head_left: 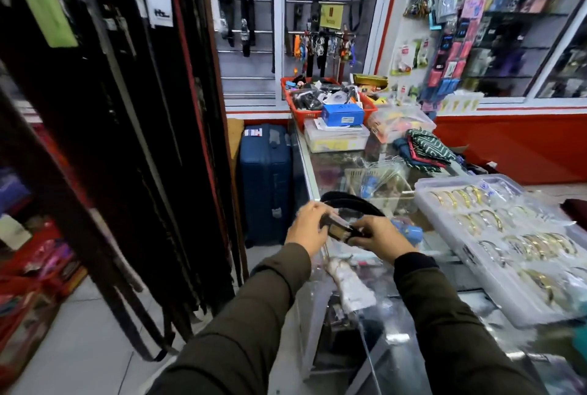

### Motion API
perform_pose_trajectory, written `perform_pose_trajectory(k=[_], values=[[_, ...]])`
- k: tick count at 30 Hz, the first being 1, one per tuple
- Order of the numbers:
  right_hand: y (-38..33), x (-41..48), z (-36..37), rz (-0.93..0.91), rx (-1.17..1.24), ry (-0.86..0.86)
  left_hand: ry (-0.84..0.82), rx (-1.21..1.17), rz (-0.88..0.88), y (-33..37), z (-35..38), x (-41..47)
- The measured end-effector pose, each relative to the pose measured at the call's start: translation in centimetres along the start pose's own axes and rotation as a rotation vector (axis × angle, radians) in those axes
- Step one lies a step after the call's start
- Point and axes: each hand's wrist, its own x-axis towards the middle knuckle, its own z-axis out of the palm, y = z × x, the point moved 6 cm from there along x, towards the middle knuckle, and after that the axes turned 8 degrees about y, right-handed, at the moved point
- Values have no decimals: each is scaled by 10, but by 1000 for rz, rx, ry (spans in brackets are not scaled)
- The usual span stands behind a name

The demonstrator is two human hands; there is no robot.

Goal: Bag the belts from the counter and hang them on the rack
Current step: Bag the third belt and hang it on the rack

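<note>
A black belt (pixel 347 201) loops up from between my hands over the near left corner of the glass counter (pixel 330 169). My left hand (pixel 306 229) and my right hand (pixel 378 237) both grip its buckle end, which sits inside a clear plastic bag (pixel 349 286) that hangs down below my hands. The rack (pixel 127 115) of hanging dark belts fills the left side, just left of my left arm.
On the counter stand a clear tray of gold bangles (pixel 495 235), folded patterned cloth (pixel 425 150), a red basket (pixel 320 99) of goods and a blue box (pixel 342 115). A blue suitcase (pixel 265 181) stands on the floor between rack and counter.
</note>
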Motion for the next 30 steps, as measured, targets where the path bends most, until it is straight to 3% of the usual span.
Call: perform_pose_trajectory(k=[8, 12, 18, 22, 26, 30], values=[[-85, 9, -8, -78, 352, 48, 446, -633, -475, -27, -88, -17], [-115, 8, -13, -72, 545, 80, 458, -937, -602, -24, -106, -27], [-157, -3, -22, -102, 825, 121, 468, -838, -420, -11, -155, -39], [-181, -2, -35, -205, 790, 141, 572, -777, -301, 1, -201, -38], [-221, 8, -53, -278, 920, 28, 676, -816, -170, 26, -259, -34], [-271, 21, -83, -359, 1000, 93, 743, -869, -103, 44, -306, -30]])
